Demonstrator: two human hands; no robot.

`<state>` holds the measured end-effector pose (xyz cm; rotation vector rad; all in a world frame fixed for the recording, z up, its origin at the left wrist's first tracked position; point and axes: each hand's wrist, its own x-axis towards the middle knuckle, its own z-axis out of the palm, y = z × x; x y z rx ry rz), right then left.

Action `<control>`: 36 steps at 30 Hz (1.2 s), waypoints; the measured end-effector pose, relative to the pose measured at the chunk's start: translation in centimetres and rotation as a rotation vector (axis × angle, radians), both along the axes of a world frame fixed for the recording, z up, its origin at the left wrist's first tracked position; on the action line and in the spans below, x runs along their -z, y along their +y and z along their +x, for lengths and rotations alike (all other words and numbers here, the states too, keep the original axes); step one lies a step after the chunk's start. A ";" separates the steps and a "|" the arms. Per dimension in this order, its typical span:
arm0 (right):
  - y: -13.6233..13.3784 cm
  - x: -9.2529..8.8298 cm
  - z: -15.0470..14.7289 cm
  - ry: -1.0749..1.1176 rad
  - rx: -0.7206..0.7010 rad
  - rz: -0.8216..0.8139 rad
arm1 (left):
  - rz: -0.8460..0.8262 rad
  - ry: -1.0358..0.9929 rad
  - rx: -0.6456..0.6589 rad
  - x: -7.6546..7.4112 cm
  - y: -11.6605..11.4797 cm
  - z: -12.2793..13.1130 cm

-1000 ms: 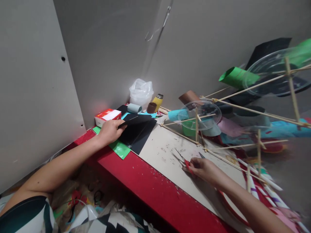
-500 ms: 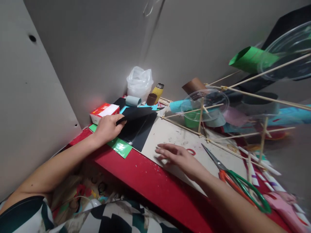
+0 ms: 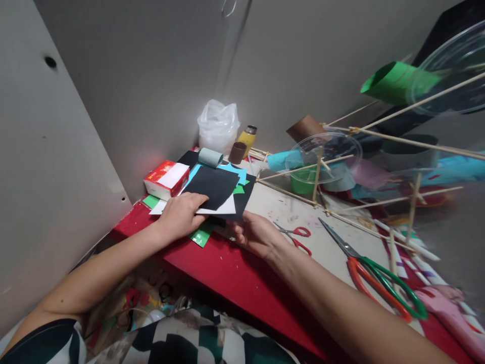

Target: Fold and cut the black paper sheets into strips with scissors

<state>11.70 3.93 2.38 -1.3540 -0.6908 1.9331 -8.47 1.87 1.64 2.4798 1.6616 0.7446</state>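
Observation:
My left hand (image 3: pixel 182 212) is closed on the near edge of a stack of paper, its thumb and fingers over a black sheet (image 3: pixel 215 186) and a white sheet (image 3: pixel 223 206) beneath it. Palm up, my right hand (image 3: pixel 257 233) is at the stack's near right corner, some fingertips under or beside the edge; whether it grips the paper cannot be made out. Blue paper (image 3: pixel 237 173) and small green pieces (image 3: pixel 239 189) show along the right of the stack. Under the near side lies a shiny green sheet (image 3: pixel 202 234).
A red tissue box (image 3: pixel 166 179) stands left, a white plastic bag (image 3: pixel 217 126) and yellow bottle (image 3: pixel 248 139) behind. Red-handled scissors (image 3: pixel 299 237) and large scissors (image 3: pixel 371 278) lie right, near a stick frame (image 3: pixel 288 192) with clear lids and paper tubes.
My left hand has moved right and down, and the raised black sheet now lies flatter. My right hand has moved left to the stack and turned palm up, uncovering the small scissors.

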 end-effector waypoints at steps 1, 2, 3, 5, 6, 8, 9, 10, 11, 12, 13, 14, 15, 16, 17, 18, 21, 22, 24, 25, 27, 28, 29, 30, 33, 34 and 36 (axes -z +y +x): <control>0.2 -0.1 -0.4 0.007 -0.002 0.035 | -0.012 0.001 0.048 0.1 -0.1 0.0; 0.4 -0.2 -0.7 0.015 -0.006 0.069 | -0.018 0.006 0.095 0.1 -0.1 0.0; 0.6 -0.4 -1.0 0.025 -0.012 0.101 | -0.015 0.016 0.128 0.2 -0.1 0.0; 1.1 -0.9 -1.3 0.043 -0.031 0.154 | 0.011 0.047 0.152 0.2 0.0 0.0; 1.3 -1.2 -1.4 0.050 -0.041 0.173 | 0.030 0.057 0.147 0.2 0.2 -0.1; 1.5 -1.6 -1.5 0.055 -0.052 0.200 | 0.052 0.048 0.119 0.0 0.5 -0.3; 1.4 -1.7 -1.4 0.054 -0.053 0.204 | 0.052 0.027 0.106 -0.2 0.7 -0.4; 1.2 -1.7 -1.3 0.051 -0.051 0.201 | 0.046 -0.002 0.096 -0.4 0.9 -0.5; 0.9 -1.5 -1.0 0.045 -0.046 0.192 | 0.038 -0.037 0.088 -0.6 1.0 -0.5; 0.4 -1.3 -0.8 0.036 -0.044 0.176 | 0.032 -0.074 0.080 -0.7 1.2 -0.6; -0.2 -1.0 -0.5 0.021 -0.043 0.147 | 0.030 -0.111 0.072 -0.8 1.3 -0.7; -0.9 -0.7 -0.2 0.000 -0.045 0.109 | 0.032 -0.142 0.061 -0.9 1.4 -0.7; -1.6 -0.4 0.1 -0.022 -0.046 0.070 | 0.034 -0.167 0.047 -0.9 1.4 -0.8; -2.2 -0.2 0.2 -0.040 -0.042 0.035 | 0.036 -0.187 0.030 -1.0 1.5 -0.8; -2.8 0.0 0.3 -0.049 -0.039 0.012 | 0.037 -0.203 0.013 -1.0 1.6 -0.8; -3.2 0.1 0.2 -0.051 -0.038 -0.001 | 0.038 -0.217 -0.003 -1.0 1.7 -0.9; -3.3 0.0 -0.6 -0.047 -0.038 -0.001 | 0.034 -0.269 -0.052 -0.9 1.9 -1.2; -3.1 0.0 -1.0 -0.054 -0.036 -0.001 | 0.029 -0.289 -0.063 -0.8 1.9 -1.2; -2.5 0.0 -1.7 -0.072 -0.030 0.000 | 0.014 -0.330 -0.070 -0.6 1.9 -1.4; -2.1 0.1 -2.0 -0.079 -0.027 0.004 | 0.008 -0.348 -0.074 -0.4 1.9 -1.4; -1.4 0.5 -2.4 -0.089 -0.023 0.017 | 0.000 -0.369 -0.084 -0.1 1.8 -1.4; -1.1 0.7 -2.5 -0.092 -0.021 0.029 | 0.000 -0.374 -0.088 0.0 1.8 -1.4; -0.8 0.9 -2.7 -0.094 -0.017 0.046 | 0.001 -0.374 -0.091 0.1 1.8 -1.3; -0.5 1.0 -2.8 -0.094 -0.011 0.068 | 0.004 -0.373 -0.094 0.2 1.7 -1.3; 0.4 1.2 -3.2 -0.091 0.029 0.164 | 0.010 -0.369 -0.098 0.5 1.6 -1.3; 0.6 1.2 -3.3 -0.089 0.046 0.201 | 0.009 -0.371 -0.099 0.5 1.6 -1.3; 1.2 1.3 -3.5 -0.091 0.071 0.268 | 0.008 -0.379 -0.101 0.6 1.5 -1.3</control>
